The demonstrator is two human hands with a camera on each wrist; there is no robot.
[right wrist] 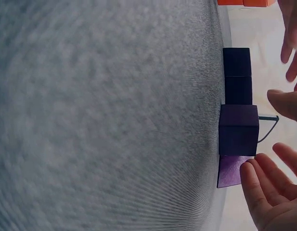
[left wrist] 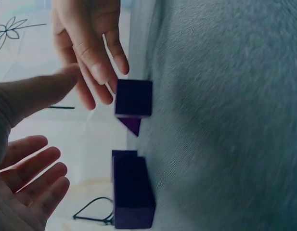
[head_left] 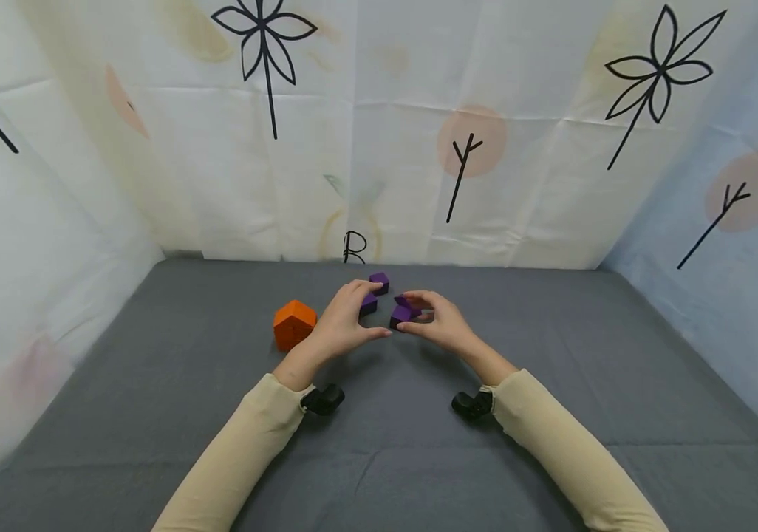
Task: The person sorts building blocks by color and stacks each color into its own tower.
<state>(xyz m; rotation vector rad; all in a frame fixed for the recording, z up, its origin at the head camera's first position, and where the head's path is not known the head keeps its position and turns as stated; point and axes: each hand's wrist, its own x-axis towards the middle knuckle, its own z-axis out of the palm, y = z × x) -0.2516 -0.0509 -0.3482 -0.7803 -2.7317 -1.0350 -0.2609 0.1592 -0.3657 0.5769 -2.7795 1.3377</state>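
In the head view my left hand (head_left: pixel 335 325) has its thumb and fingers spread apart, with nothing between them. Just beyond its fingers stand a purple block (head_left: pixel 369 304) and, farther back, another purple block (head_left: pixel 380 282). My right hand (head_left: pixel 444 324) reaches around a purple block (head_left: pixel 401 316) and a thin-edged purple piece (head_left: pixel 408 303) behind it. The right wrist view has the fingers (right wrist: pixel 256 192) straight beside the sloped purple piece (right wrist: pixel 231 171), the thumb (right wrist: pixel 285 103) standing off from the purple block (right wrist: pixel 238 130).
An orange many-sided block (head_left: pixel 294 325) stands left of my left hand. The grey cloth tabletop (head_left: pixel 379 473) meets a patterned white curtain (head_left: pixel 392 170) at the back and sides. Both wrists carry black camera mounts (head_left: pixel 324 400).
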